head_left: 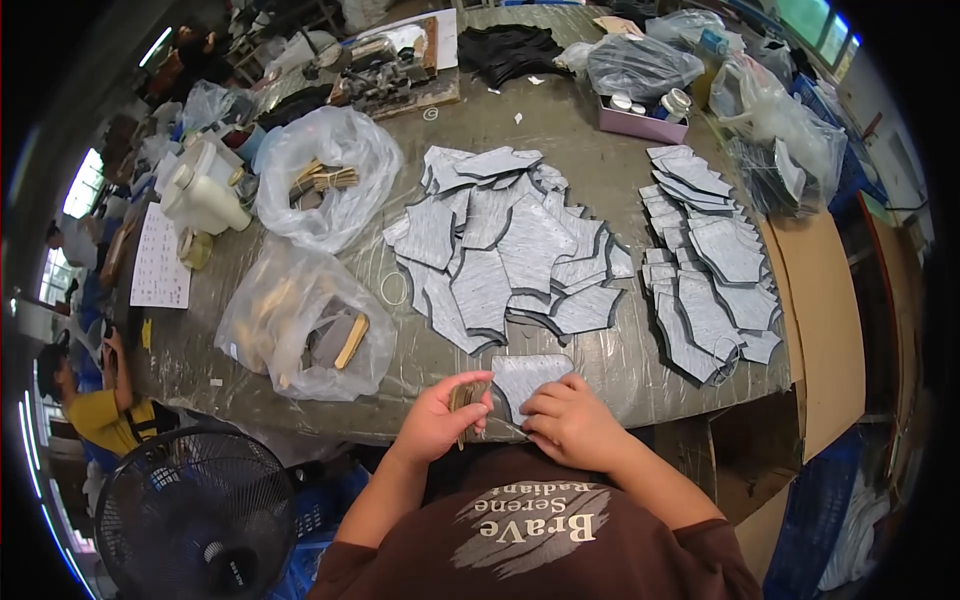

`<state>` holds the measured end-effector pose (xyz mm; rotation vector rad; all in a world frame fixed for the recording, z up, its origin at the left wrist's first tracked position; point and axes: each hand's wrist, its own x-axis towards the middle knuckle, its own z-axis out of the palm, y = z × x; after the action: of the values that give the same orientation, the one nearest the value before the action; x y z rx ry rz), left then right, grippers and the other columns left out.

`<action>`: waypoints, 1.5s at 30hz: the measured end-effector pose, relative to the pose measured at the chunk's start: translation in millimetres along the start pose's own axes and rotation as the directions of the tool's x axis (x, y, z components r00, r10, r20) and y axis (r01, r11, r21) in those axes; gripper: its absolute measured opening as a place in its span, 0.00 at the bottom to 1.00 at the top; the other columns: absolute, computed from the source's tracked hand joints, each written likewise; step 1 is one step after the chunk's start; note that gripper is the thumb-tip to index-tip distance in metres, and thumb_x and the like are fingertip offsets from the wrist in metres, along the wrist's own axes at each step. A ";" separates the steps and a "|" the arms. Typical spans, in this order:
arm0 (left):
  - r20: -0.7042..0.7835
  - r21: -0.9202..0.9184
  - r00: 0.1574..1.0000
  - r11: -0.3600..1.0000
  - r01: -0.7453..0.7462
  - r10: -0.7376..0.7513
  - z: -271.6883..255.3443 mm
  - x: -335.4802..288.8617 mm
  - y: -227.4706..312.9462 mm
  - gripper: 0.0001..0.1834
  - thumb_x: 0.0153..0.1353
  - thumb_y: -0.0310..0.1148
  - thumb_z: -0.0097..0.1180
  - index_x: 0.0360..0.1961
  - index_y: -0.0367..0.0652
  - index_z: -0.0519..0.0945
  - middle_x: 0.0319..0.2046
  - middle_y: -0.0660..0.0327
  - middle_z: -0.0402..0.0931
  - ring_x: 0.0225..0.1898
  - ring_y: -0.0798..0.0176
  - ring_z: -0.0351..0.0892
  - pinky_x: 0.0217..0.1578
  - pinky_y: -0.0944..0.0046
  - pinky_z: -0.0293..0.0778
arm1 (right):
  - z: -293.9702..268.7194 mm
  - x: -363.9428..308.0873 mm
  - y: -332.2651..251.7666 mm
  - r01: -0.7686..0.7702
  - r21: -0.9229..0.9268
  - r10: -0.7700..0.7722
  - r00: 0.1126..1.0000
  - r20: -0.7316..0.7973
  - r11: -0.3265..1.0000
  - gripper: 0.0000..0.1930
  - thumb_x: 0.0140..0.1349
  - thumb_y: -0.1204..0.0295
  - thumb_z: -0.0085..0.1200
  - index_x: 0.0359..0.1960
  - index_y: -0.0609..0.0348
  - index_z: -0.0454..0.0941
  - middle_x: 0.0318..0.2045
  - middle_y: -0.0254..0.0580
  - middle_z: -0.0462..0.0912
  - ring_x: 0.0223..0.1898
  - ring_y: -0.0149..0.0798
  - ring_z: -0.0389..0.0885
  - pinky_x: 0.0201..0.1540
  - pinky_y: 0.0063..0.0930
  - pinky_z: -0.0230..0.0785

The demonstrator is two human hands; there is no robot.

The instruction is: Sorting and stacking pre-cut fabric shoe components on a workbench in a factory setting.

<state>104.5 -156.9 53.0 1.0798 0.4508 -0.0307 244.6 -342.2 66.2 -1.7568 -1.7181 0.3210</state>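
Note:
My left hand (440,418) is closed round a small stack of thin brown strips (461,400), held upright between thumb and fingers. Just to its right, a single grey cut piece (524,380) with curved dark edges lies flat at the table's near edge. The curled fingers of my right hand (574,424) grip this piece at its right side; their tips are partly hidden. Beyond both hands spreads a loose heap of similar grey cut pieces (535,240). More such pieces (715,270) overlap in rows at the right.
Two clear plastic bags (340,135) with brown pieces stand at the left of the table (600,395), near white bottles (215,195) and a paper sheet (158,262). A pink box (640,125) sits at the back. A black fan (200,515) stands lower left; a person (100,405) is beyond it.

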 end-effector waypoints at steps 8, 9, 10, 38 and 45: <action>0.091 0.549 0.978 0.810 -0.205 0.186 30.5 -1.8 12.0 0.20 0.56 0.23 0.55 0.51 0.38 0.72 0.38 0.57 0.76 0.36 0.64 0.76 0.40 0.67 0.71 | 6.0 14.4 -12.8 -0.391 0.641 0.575 0.812 -0.097 0.660 0.04 0.52 0.76 0.58 0.26 0.64 0.78 0.24 0.41 0.78 0.25 0.38 0.75 0.30 0.28 0.65; 0.164 0.636 0.936 0.692 -0.342 0.311 32.6 -0.4 12.5 0.19 0.56 0.24 0.55 0.50 0.37 0.73 0.39 0.55 0.76 0.39 0.60 0.77 0.42 0.66 0.71 | 6.4 14.6 -12.4 -0.390 0.641 0.573 0.814 -0.097 0.661 0.04 0.52 0.76 0.58 0.26 0.64 0.78 0.24 0.41 0.78 0.25 0.38 0.75 0.30 0.28 0.65; 0.162 0.638 0.936 0.690 -0.341 0.313 34.6 -0.4 13.8 0.19 0.56 0.24 0.55 0.50 0.37 0.73 0.39 0.55 0.76 0.39 0.60 0.77 0.42 0.66 0.71 | 7.0 14.7 -11.7 -0.383 0.661 0.573 0.815 -0.087 0.645 0.04 0.53 0.76 0.57 0.26 0.65 0.77 0.24 0.41 0.78 0.25 0.35 0.75 0.29 0.26 0.64; -0.039 -0.213 0.999 0.976 -0.041 0.033 20.3 5.6 -0.7 0.15 0.60 0.23 0.51 0.49 0.36 0.72 0.32 0.62 0.73 0.33 0.69 0.74 0.38 0.68 0.73 | 15.6 4.6 5.5 -0.098 0.989 0.541 0.829 0.145 -0.114 0.03 0.58 0.82 0.44 0.28 0.60 0.69 0.33 0.37 0.72 0.35 0.29 0.70 0.41 0.23 0.63; 0.411 0.656 0.815 0.488 -0.576 0.408 33.7 7.9 17.8 0.09 0.49 0.20 0.59 0.34 0.38 0.76 0.29 0.57 0.73 0.31 0.59 0.74 0.32 0.66 0.71 | 26.9 1.0 1.1 -0.334 0.930 0.452 0.814 0.366 -0.152 0.05 0.61 0.79 0.43 0.34 0.64 0.72 0.35 0.36 0.74 0.37 0.28 0.70 0.42 0.21 0.63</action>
<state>127.4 -175.6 78.3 2.0159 -0.1288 0.2084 229.8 -333.8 45.4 -0.9294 -0.2800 1.3660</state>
